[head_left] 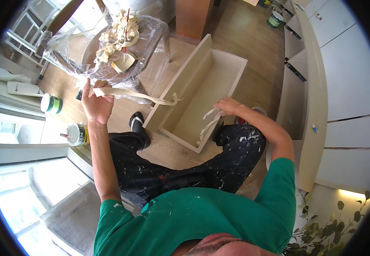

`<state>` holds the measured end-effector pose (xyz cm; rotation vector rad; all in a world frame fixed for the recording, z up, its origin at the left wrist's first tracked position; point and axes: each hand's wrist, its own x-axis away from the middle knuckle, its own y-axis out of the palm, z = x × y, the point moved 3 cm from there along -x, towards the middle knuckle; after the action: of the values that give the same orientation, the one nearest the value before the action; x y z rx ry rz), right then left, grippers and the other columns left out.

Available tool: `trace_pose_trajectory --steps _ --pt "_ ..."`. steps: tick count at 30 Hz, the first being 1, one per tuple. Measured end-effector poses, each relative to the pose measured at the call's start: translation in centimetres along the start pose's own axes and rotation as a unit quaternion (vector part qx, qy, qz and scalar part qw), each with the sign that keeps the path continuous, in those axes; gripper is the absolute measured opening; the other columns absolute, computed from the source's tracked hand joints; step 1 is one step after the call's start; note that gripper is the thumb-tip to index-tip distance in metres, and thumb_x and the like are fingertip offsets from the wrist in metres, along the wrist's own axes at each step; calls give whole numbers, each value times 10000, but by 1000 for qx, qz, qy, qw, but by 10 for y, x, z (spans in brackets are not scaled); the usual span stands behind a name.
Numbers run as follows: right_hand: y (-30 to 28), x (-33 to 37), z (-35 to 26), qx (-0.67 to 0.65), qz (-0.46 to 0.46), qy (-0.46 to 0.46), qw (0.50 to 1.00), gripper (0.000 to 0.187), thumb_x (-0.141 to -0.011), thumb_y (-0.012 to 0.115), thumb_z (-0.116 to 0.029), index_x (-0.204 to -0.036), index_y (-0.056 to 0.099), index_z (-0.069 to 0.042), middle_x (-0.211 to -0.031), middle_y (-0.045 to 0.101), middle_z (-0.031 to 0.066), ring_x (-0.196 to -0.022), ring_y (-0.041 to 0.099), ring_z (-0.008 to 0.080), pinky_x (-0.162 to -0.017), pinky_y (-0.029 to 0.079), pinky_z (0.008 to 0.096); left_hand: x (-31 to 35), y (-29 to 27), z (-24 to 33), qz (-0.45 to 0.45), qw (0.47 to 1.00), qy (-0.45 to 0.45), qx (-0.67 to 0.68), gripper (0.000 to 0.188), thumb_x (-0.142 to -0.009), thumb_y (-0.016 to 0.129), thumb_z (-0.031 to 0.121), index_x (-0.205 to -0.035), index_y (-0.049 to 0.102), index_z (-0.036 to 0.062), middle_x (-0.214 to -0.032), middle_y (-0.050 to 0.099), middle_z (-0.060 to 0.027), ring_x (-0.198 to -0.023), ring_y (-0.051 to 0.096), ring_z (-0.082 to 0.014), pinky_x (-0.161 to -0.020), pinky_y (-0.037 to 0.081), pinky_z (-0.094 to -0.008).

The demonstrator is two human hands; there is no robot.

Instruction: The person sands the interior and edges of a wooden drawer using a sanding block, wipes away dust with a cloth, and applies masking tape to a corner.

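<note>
l hand (98, 103), fingers curled on strip (129, 93), l of drawer (204, 96)
long axis twd drawer; r hand (227, 106) nearer it, pinching 2nd strip (208, 129)

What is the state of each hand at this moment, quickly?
Left hand: closed, holding a long pale strip.
Right hand: closed, holding a twisted pale strip.

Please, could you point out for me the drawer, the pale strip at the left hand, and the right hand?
Drawer (203, 94): head view, bare inside bottom.
Pale strip (117, 91): head view, flat part toward its left end.
Right hand (227, 106): head view, back of hand.
</note>
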<state>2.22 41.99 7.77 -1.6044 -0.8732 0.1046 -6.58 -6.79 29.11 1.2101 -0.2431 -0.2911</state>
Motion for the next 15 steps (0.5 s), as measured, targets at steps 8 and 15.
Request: trace_pose_trajectory --steps 8,15 --pt "7 4 -1 -15 -16 17 1000 389 -700 883 -185 -980 635 -76 -914 725 129 -956 702 383 -819 545 495 12 6 20 -82 991 51 98 313 -1034 609 295 -889 467 57 -876 484 -49 -793 455 -157 -725 432 -296" --pt "22 2 4 26 -38 15 999 347 -732 846 -201 -1007 659 -102 -961 733 120 -964 706 380 -825 558 489 17 1 23 -74 990 69 95 321 -1028 618 307 -912 497 33 -875 495 -60 -802 472 -168 -745 452 -304"
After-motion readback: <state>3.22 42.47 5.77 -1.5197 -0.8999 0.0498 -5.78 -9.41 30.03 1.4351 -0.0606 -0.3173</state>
